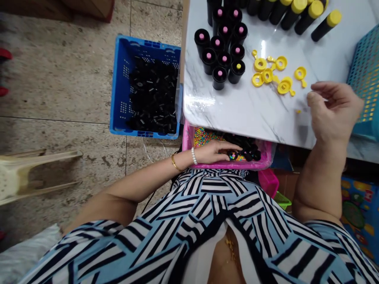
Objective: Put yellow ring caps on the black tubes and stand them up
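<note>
My left hand, fingers apart, reaches into the pink tray below the table edge, touching black pieces over small colored beads. Over the table's right part, my right hand has its thumb and fingertips close together; whether anything is between them is too small to tell. Just left of it lie several yellow ring caps and a tiny yellow piece. Several upright black tubes with pink tips stand on the table, and one has a yellow tip.
Black tubes with yellow lids line the table's far side. A teal basket is at the right edge. On the floor, a blue crate holds black parts; a cream stool lies further left.
</note>
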`<state>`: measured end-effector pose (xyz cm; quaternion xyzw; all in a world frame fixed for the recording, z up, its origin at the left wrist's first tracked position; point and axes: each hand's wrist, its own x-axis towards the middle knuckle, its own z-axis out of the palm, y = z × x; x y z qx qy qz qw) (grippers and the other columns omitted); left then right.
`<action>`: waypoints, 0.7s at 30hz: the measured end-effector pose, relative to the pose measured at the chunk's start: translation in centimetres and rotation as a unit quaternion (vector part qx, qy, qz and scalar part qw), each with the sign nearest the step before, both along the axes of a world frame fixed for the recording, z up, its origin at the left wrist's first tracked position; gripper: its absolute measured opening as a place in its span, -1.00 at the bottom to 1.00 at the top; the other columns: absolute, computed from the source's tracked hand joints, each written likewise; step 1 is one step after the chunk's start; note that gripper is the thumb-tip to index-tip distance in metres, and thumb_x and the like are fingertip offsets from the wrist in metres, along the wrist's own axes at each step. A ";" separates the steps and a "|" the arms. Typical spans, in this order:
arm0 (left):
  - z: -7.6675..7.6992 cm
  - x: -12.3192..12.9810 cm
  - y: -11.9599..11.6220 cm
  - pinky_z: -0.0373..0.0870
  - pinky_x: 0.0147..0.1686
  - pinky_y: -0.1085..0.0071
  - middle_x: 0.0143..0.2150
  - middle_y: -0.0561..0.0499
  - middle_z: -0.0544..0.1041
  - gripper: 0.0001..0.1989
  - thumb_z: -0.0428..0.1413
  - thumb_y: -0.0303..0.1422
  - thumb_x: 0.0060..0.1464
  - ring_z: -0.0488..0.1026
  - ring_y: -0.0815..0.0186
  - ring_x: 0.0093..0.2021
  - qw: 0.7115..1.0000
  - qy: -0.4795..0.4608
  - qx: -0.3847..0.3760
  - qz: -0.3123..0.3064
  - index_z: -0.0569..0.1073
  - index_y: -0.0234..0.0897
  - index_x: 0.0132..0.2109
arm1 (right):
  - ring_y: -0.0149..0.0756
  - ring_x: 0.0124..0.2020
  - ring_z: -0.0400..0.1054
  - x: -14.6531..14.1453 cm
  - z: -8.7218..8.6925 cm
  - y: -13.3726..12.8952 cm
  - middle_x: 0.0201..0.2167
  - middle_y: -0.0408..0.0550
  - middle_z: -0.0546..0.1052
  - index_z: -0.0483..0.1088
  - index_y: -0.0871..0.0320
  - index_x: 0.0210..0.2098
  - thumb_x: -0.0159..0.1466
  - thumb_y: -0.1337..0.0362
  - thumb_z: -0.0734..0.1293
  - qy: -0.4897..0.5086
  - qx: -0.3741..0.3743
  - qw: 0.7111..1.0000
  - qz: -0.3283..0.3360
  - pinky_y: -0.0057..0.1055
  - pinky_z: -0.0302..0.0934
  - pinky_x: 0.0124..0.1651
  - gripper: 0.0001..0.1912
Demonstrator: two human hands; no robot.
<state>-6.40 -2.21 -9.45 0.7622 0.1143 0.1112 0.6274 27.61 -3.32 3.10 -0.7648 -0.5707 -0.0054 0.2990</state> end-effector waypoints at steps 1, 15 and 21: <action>0.7 0.0 -0.1 0.44 0.22 0.27 0.22 -0.12 0.57 -0.60 0.18 -0.39 0.32 0.54 0.25 0.21 1.000 -0.018 -0.010 0.009 0.47 -0.14 0.26 | -0.33 -0.11 0.52 -0.3 -0.1 0.0 -0.08 0.16 0.63 0.59 0.24 -0.02 0.31 0.35 0.42 0.005 0.014 1.000 0.004 -0.44 0.34 -0.17 -0.74; 9.0 0.6 4.2 0.45 -0.14 0.33 -0.22 0.00 0.60 -0.73 0.25 -0.40 0.21 0.50 0.29 -0.21 0.869 -0.029 0.326 0.371 0.52 -0.28 0.05 | -0.11 -0.17 0.38 -3.7 -0.8 2.4 -0.14 0.08 0.56 0.58 0.13 -0.08 0.34 0.12 0.36 -0.143 -0.002 0.989 0.025 -0.10 0.29 0.02 -0.72; 8.4 0.6 3.6 0.47 -0.09 0.30 -0.10 -0.05 0.64 -0.57 0.31 -0.29 0.20 0.54 0.27 -0.15 0.863 -0.063 0.318 0.387 0.47 -0.28 0.16 | 0.09 0.07 0.30 -3.2 -1.5 4.5 0.02 0.18 0.45 0.56 0.12 -0.05 0.31 0.15 0.39 -0.175 -0.036 0.982 0.059 0.10 0.20 0.15 -0.73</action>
